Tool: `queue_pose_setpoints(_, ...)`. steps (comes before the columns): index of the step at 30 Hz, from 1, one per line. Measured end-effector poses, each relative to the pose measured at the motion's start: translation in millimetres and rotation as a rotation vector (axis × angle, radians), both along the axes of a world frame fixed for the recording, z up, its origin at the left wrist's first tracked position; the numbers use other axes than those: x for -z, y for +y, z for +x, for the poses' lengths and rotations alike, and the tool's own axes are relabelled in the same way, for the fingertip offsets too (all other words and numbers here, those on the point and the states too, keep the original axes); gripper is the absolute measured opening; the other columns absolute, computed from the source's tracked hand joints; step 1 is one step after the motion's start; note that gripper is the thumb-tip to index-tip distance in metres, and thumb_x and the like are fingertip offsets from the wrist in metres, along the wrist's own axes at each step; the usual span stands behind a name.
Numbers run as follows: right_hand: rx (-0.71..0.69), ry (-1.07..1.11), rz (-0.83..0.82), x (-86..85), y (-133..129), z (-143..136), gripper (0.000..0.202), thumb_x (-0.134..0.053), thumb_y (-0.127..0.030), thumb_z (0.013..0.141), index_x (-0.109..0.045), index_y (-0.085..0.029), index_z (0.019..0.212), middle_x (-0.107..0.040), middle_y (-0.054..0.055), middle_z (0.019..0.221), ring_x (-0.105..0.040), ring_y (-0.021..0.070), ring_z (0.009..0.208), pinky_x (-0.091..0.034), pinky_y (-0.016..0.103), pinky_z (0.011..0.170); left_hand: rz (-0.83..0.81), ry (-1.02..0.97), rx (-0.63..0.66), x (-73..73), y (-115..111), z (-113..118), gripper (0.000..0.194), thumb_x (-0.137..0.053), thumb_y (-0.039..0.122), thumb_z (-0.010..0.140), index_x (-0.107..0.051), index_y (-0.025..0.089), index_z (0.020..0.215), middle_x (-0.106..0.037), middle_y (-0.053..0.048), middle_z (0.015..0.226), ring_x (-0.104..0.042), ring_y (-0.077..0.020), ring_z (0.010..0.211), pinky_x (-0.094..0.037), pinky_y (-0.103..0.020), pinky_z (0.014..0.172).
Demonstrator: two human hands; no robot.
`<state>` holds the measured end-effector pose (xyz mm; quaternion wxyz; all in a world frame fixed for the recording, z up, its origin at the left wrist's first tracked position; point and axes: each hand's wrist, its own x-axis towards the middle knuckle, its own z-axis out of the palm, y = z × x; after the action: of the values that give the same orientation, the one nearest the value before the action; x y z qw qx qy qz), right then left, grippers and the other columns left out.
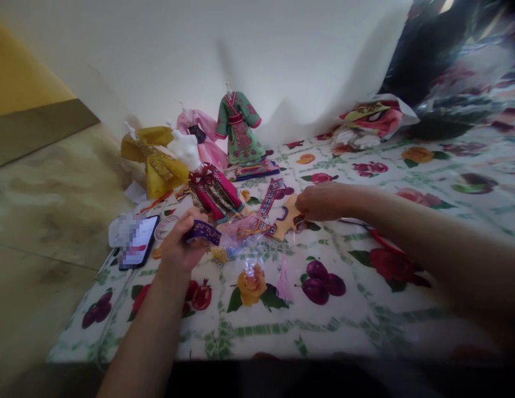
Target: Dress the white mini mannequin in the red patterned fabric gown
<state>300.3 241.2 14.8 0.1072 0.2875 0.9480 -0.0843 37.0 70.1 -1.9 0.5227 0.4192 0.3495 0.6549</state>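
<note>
My left hand (183,240) is closed around a purple patterned ribbon (205,232), whose loose end points right. My right hand (319,200) has its fingers curled at the right edge of a tan cut-out piece (285,221) with notched edges, pinching it; the fingertips are partly hidden. A patterned woven trim (270,198) lies just left of that piece. Between the hands is a clear plastic bag (240,235) with pink material and orange cord. A pale pink tassel (284,282) lies on the cloth nearer me. Behind my left hand stands a doll-sized magenta dress (218,193).
Small stands carry a yellow outfit (164,166), a pink dress (205,135) and a green robe (239,124) by the wall. Folded fabrics (257,169) lie under the robe. A phone (139,243) sits near the left edge of the fruit-print tablecloth (257,315). A bag of cloth (375,119) is back right.
</note>
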Motion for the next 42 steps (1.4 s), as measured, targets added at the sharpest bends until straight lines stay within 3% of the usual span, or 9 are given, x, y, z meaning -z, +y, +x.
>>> queue_pose_setpoints(4,0.034,0.084,0.095,-8.0,-5.3,0.4,0.017,-0.056,-0.012,0.076,-0.056,-0.019,0.061,-0.058,0.005,0.066,-0.047,0.0159,0.055,-0.033,0.032,0.054,0.009,0.002,0.015,-1.2,0.8,0.9,0.029,-0.071,0.033,0.076,-0.048,0.018,0.068,-0.037,0.008,0.051,-0.029,-0.0041,0.039,-0.037,-0.018,0.043)
queue_pose_setpoints(10,-0.305,0.086,-0.215,-18.7,-38.3,-9.2,0.014,-0.050,-0.010,0.080,-0.060,-0.020,0.080,-0.061,0.003,0.078,-0.052,0.0153,0.066,-0.035,0.030,0.060,-0.014,0.012,0.015,-0.6,1.0,0.2,0.030,-0.072,0.034,0.075,-0.048,0.018,0.065,-0.039,0.007,0.051,-0.029,-0.0050,0.040,-0.038,-0.020,0.045)
queue_pose_setpoints(13,-0.225,0.029,-0.262,-12.2,-38.5,-11.0,0.017,-0.050,-0.007,0.079,-0.058,-0.020,0.071,-0.058,0.003,0.071,-0.048,0.0156,0.060,-0.034,0.031,0.059,-0.010,0.010,0.015,0.5,0.5,-1.1,0.028,-0.071,0.033,0.076,-0.049,0.018,0.067,-0.039,0.007,0.052,-0.028,-0.0048,0.040,-0.040,-0.021,0.046)
queue_pose_setpoints(16,-0.091,0.028,-0.186,-3.4,-26.6,-8.6,0.019,-0.057,-0.012,0.079,-0.055,-0.021,0.062,-0.054,0.004,0.065,-0.047,0.0170,0.058,-0.033,0.034,0.060,-0.002,0.013,0.024,1.6,0.4,-1.7,0.026,-0.070,0.032,0.077,-0.050,0.018,0.066,-0.039,0.007,0.052,-0.031,-0.0059,0.041,-0.041,-0.021,0.047)
queue_pose_setpoints(19,-0.013,-0.029,-0.068,0.2,-16.7,-5.7,0.016,-0.061,-0.020,0.081,-0.056,-0.021,0.065,-0.053,0.005,0.065,-0.048,0.0183,0.059,-0.032,0.034,0.058,-0.005,0.013,0.025,2.3,0.9,-1.4,0.028,-0.069,0.032,0.077,-0.049,0.018,0.064,-0.038,0.006,0.051,-0.034,-0.0068,0.042,-0.042,-0.021,0.047)
queue_pose_setpoints(23,-0.111,-0.017,0.046,-8.6,-23.2,-7.2,0.008,-0.054,-0.016,0.086,-0.059,-0.018,0.080,-0.059,0.006,0.077,-0.051,0.0162,0.065,-0.032,0.031,0.058,-0.003,0.018,0.037,2.9,1.5,-1.3,0.028,-0.069,0.032,0.078,-0.050,0.017,0.064,-0.038,0.006,0.051,-0.034,-0.0065,0.043,-0.042,-0.021,0.049)
queue_pose_setpoints(27,-0.287,0.019,-0.049,-17.2,-42.1,-13.9,0.017,-0.047,-0.012,0.090,-0.058,-0.018,0.079,-0.061,0.004,0.076,-0.049,0.0138,0.064,-0.033,0.030,0.059,-0.027,0.027,0.039,4.7,1.4,-2.0,0.029,-0.070,0.032,0.078,-0.050,0.017,0.063,-0.040,0.006,0.052,-0.034,-0.0061,0.044,-0.041,-0.021,0.049)
queue_pose_setpoints(35,-0.193,0.118,-0.090,5.7,-61.3,-22.3,0.016,-0.053,-0.012,0.087,-0.062,-0.024,0.080,-0.067,0.009,0.082,-0.057,0.0191,0.070,-0.033,0.035,0.062,-0.041,0.038,0.053,10.2,1.2,-1.9,0.026,-0.071,0.033,0.077,-0.053,0.017,0.067,-0.039,0.006,0.052,-0.038,-0.0067,0.046,-0.040,-0.020,0.050)
queue_pose_setpoints(42,-0.324,0.038,-0.101,10.5,-57.8,-23.4,0.013,-0.052,-0.007,0.077,-0.059,-0.018,0.078,-0.062,0.006,0.075,-0.052,0.0159,0.063,-0.031,0.031,0.058,-0.058,0.049,0.049,9.2,0.4,-0.9,0.024,-0.072,0.031,0.076,-0.055,0.016,0.068,-0.042,0.005,0.055,-0.034,-0.0049,0.046,-0.031,-0.016,0.045)
